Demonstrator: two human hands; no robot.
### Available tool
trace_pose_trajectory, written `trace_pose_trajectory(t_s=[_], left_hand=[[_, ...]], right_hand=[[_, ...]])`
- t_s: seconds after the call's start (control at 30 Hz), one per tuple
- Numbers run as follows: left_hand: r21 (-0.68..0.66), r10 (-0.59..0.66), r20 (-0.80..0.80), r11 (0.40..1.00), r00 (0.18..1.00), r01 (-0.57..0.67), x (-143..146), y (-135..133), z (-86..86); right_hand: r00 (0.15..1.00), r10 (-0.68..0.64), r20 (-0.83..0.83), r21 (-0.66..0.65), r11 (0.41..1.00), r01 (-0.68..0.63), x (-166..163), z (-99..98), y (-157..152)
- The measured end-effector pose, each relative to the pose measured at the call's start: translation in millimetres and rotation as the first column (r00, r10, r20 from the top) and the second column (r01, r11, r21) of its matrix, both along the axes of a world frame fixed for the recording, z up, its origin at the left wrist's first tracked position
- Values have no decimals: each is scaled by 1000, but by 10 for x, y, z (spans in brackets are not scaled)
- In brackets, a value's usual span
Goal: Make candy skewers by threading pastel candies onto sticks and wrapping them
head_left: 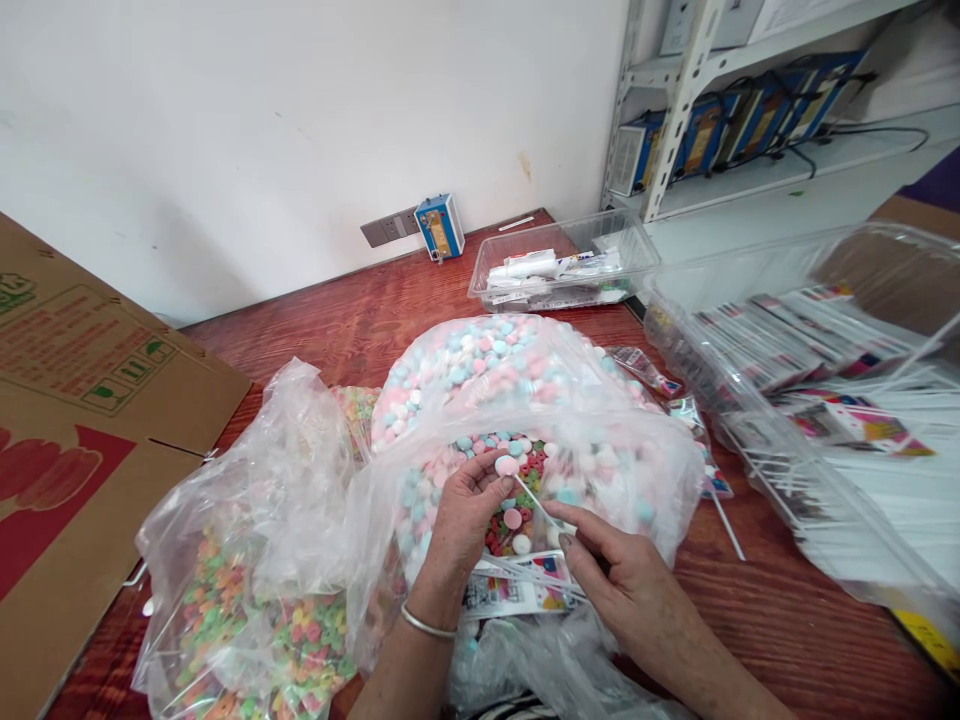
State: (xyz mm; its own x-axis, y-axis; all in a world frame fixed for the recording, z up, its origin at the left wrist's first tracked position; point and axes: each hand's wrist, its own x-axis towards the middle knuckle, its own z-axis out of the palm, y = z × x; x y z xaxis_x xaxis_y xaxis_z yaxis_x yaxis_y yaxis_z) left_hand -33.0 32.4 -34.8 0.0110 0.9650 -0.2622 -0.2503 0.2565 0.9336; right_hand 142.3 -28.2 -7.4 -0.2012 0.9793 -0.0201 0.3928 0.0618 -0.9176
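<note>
My left hand (476,497) pinches a round pink candy (506,466) between thumb and fingers. From that candy a thin white stick (534,497) runs down to the right, and my right hand (611,560) grips its other end. Both hands are over an open clear bag (637,440) full of pink, blue and white round candies (495,355). Red and green ring-shaped candies (534,470) lie in the bag's opening, with loose pink and white ones among them. Just below the hands, more white sticks lie across printed wrappers (517,590).
At left are a bag of colourful ring candies (247,610) and a cardboard box (97,400). A clear tub (562,225) holding white packets stands behind. On the right, larger clear bins (750,440) hold wrappers and white sticks. A blue device (440,228) stands against the wall.
</note>
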Motion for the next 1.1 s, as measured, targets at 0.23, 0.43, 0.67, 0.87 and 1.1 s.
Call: trace_pose_trajectory(t_s=[0.23, 0.43, 0.67, 0.87, 1.1], left_hand=[[48, 3, -148, 999, 989, 4, 28, -20, 0], [42, -10, -231, 999, 973, 20, 82, -27, -10], [30, -35, -285, 999, 958, 45, 91, -46, 68], [37, -71, -373, 995, 925, 91, 108, -184, -27], [160, -174, -513, 942, 840, 294, 128, -512, -243]], right_hand=[[1000, -18, 8, -26, 1000, 18, -41, 12, 40], [998, -64, 14, -48, 997, 64, -92, 19, 40], [999, -49, -14, -38, 998, 48, -123, -53, 82], [998, -28, -62, -28, 999, 27, -162, -133, 64], [886, -232, -403, -327, 940, 97, -185, -516, 103]])
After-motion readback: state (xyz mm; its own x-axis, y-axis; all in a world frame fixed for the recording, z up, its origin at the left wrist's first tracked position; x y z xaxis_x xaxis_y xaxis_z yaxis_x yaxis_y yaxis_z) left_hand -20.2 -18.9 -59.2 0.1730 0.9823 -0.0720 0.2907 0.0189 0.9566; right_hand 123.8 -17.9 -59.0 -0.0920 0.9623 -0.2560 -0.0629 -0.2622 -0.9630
